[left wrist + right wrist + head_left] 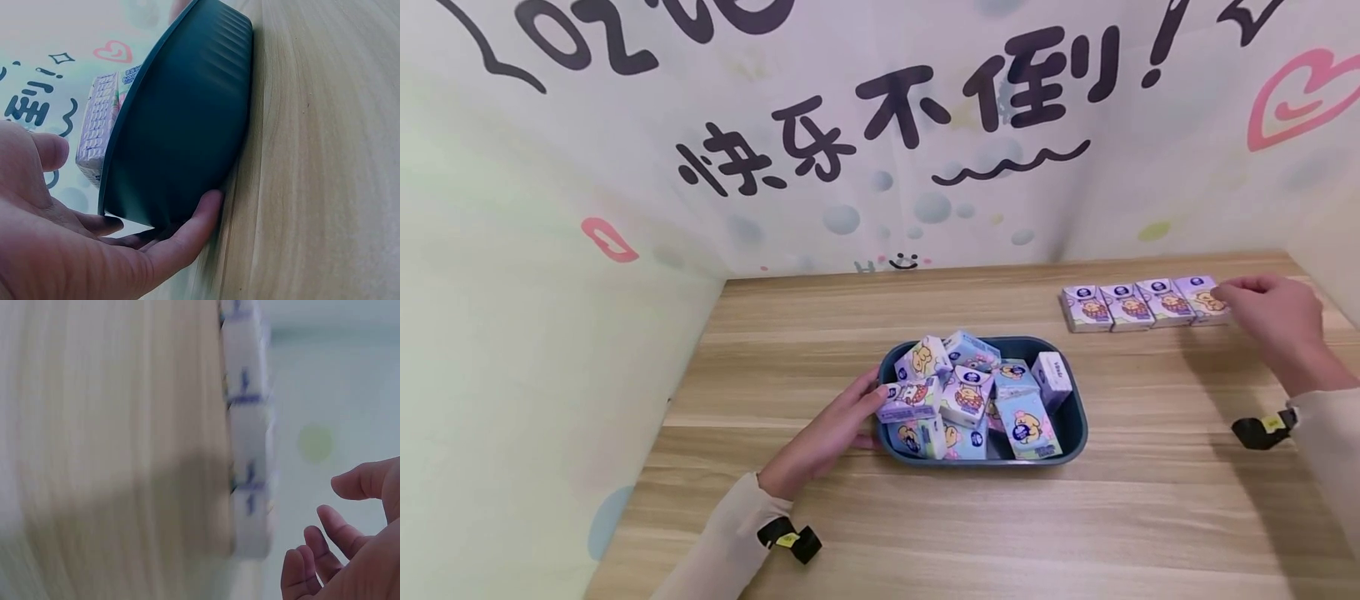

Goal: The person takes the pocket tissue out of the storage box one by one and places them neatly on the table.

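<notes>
A dark green plastic basket [1078, 425] on the table is heaped with small purple and blue tissue packs [967, 396]. My left hand [838, 421] rests at its left end. In the left wrist view its fingers [187, 240] lie against the basket's outer wall [181, 119], with the thumb raised off the rim. Four purple packs make a straight row at the back right, the leftmost pack [1087, 309] to the rightmost pack [1202, 300]. My right hand [1277, 321] hovers at the row's right end; the right wrist view shows its loosely bent fingers apart from the packs, holding nothing.
The wooden table [1000, 533] meets a white printed backdrop [820, 217] behind the row. A pale wall [550, 375] bounds the table on the left. Each wrist carries a small black camera, such as the left one [790, 537].
</notes>
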The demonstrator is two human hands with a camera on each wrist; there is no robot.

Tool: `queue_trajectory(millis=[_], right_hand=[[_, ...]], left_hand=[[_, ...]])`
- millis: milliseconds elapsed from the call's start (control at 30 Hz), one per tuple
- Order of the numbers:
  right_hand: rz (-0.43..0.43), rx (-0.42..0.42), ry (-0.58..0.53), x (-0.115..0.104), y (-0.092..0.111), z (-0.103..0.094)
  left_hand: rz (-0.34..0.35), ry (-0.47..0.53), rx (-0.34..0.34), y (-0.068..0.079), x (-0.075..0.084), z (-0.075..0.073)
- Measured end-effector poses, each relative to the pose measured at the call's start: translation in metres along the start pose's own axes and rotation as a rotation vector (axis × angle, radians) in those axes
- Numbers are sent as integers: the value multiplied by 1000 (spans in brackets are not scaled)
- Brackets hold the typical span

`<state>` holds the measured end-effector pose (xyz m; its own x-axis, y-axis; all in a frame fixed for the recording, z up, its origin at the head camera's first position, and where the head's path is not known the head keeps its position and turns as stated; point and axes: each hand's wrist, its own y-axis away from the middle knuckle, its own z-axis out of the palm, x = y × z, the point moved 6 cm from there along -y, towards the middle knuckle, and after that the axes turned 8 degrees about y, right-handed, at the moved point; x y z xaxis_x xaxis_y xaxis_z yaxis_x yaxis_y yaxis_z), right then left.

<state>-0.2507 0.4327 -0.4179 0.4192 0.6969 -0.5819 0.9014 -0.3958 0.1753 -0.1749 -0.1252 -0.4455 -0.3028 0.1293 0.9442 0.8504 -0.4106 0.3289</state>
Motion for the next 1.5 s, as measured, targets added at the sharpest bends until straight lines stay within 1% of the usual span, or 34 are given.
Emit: queue_trajectory(millis=[133,300,400,567,700,833,1067,1133,1333,1400,1500], right_hand=[[-107,-1,6,-27,17,4],[-303,-28,62,-64,43,16],[-401,-41,102,-86,60,27],[-508,-93,135,-116,85,46],[-565,-152,147,-134,101,58],[-616,-198,152,-146,113,70],[-669,-256,208,-162,128,92],[-691,-256,232,-166,131,97],[-738,-217,351,-173,137,108],[-747,-208,378,-174,139,108],[-746,-216,388,-174,141,106]], left_hand=[[3,3,0,-1,1,0],[0,2,11,-2,4,-2],[-2,10,31,-2,4,-3],[-14,29,65,-5,3,-5],[-21,36,72,-8,3,-6],[-24,49,76,-11,3,-7],[-17,70,97,-13,4,-10],[-16,72,96,-14,3,-10],[-8,67,98,-16,1,-9],[-3,68,103,-16,1,-9],[1,69,109,-16,1,-8]])
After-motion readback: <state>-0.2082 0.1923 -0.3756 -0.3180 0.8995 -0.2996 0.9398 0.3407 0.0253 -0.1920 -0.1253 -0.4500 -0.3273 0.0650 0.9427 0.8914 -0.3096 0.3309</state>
